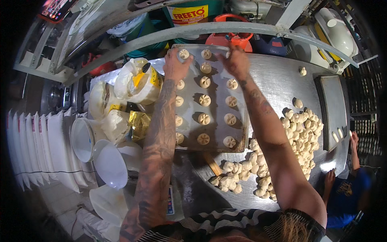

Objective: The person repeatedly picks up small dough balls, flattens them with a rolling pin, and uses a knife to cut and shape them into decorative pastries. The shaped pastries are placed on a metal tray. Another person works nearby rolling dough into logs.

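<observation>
A metal baking tray [217,130] with a browned rim lies in front of me. It carries three rows of round dough pieces [204,100], their tops marked with a star-like pattern. At the tray's far left corner, my left hand [177,65] has its thumb and fingers around or beside a dough piece [183,54]. My right hand [237,62] is over the far right corner, partly covering another dough piece [228,54]. Whether either hand grips its piece cannot be told. My left forearm hides part of the tray's left row.
Plain dough balls [302,130] are heaped on the steel table [272,72]. A wooden bar [212,164] lies under the tray's near edge. Tubs [136,81] and bowls [110,163] crowd the left. A co-worker's hand [354,139] is by another tray [334,103]. A metal rail [187,31] crosses ahead.
</observation>
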The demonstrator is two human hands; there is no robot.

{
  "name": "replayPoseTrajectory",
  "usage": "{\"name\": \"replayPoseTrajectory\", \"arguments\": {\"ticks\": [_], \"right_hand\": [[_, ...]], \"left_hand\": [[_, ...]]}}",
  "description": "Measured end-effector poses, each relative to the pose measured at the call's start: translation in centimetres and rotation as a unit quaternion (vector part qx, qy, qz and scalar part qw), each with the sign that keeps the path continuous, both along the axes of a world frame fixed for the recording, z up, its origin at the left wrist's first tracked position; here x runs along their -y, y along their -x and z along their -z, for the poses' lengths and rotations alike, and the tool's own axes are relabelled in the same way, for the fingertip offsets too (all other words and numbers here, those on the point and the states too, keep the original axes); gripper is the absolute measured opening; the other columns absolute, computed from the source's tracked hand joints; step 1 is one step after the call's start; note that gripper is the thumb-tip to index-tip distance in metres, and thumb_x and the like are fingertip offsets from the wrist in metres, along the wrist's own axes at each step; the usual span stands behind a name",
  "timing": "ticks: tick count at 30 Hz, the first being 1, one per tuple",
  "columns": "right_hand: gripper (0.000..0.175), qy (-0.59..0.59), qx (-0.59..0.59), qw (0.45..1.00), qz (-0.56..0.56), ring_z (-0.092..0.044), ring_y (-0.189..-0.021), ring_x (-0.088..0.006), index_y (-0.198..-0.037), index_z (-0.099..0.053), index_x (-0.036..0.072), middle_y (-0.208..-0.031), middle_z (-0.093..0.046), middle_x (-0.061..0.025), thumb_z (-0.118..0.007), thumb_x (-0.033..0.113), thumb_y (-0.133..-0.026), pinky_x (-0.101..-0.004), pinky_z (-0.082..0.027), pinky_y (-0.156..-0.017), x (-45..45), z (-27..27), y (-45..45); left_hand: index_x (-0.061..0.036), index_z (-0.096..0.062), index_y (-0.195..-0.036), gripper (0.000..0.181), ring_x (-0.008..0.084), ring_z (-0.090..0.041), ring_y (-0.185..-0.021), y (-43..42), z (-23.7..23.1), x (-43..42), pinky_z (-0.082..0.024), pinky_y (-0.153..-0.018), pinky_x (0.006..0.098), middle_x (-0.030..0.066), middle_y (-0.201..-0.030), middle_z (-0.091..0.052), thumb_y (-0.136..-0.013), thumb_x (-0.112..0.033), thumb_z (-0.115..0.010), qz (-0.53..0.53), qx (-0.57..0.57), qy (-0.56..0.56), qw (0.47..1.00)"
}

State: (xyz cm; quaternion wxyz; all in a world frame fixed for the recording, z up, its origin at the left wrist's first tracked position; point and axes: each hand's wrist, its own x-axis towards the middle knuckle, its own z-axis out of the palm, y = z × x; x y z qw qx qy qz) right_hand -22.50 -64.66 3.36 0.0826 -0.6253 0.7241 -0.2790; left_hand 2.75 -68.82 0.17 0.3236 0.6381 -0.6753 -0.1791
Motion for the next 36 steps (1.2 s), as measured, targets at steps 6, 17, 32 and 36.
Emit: {"name": "replayPoseTrajectory", "arguments": {"ticks": [6,17,32,36], "right_hand": [[0.069,-0.234,0.003,0.972,-0.012,-0.070,-0.128,-0.0382,-0.144,-0.065,0.018,-0.139,-0.070,-0.0189,-0.080,0.058,-0.090,-0.0511,-0.057,-0.105,4.4,2.1,5.5],[0.064,-0.147,0.003,0.989,-0.031,-0.073,-0.119,-0.0370,-0.138,-0.071,0.016,-0.126,-0.076,-0.0183,-0.080,0.054,-0.088,-0.0506,-0.059,-0.098,-3.9,0.9,4.1],[0.062,-0.205,0.027,0.978,-0.006,-0.076,-0.109,-0.0392,-0.129,-0.070,0.011,-0.121,-0.076,-0.0180,-0.082,0.054,-0.087,-0.0510,-0.060,-0.091,-11.4,-0.5,2.3],[0.063,-0.205,0.032,0.978,-0.027,-0.077,-0.101,-0.0377,-0.131,-0.070,0.008,-0.113,-0.079,-0.0172,-0.081,0.055,-0.091,-0.0481,-0.060,-0.089,-12.0,-0.4,2.6]], "left_hand": [[-0.0132,-0.060,-0.147,0.068,0.0405,-0.058,-0.141,-0.2,0.8,5.3,-0.051,-0.111,0.0545,0.0218,-0.147,-0.062,-0.091,-0.045,-0.082,0.023,0.075,-0.154,0.985],[-0.0140,-0.072,-0.130,0.050,0.0358,-0.069,-0.121,4.1,-0.4,-3.5,-0.043,-0.109,0.0572,0.0152,-0.128,-0.074,-0.091,-0.044,-0.082,0.101,0.116,-0.017,0.988],[-0.0149,-0.066,-0.138,0.057,0.0386,-0.067,-0.121,4.2,-0.7,-10.6,-0.047,-0.106,0.0564,0.0161,-0.127,-0.072,-0.091,-0.042,-0.084,0.161,0.135,-0.064,0.976],[-0.0085,-0.064,-0.141,0.065,0.0393,-0.066,-0.124,3.1,-0.8,-10.1,-0.047,-0.109,0.0565,0.0180,-0.127,-0.073,-0.089,-0.041,-0.085,0.106,0.095,-0.045,0.989]]}}
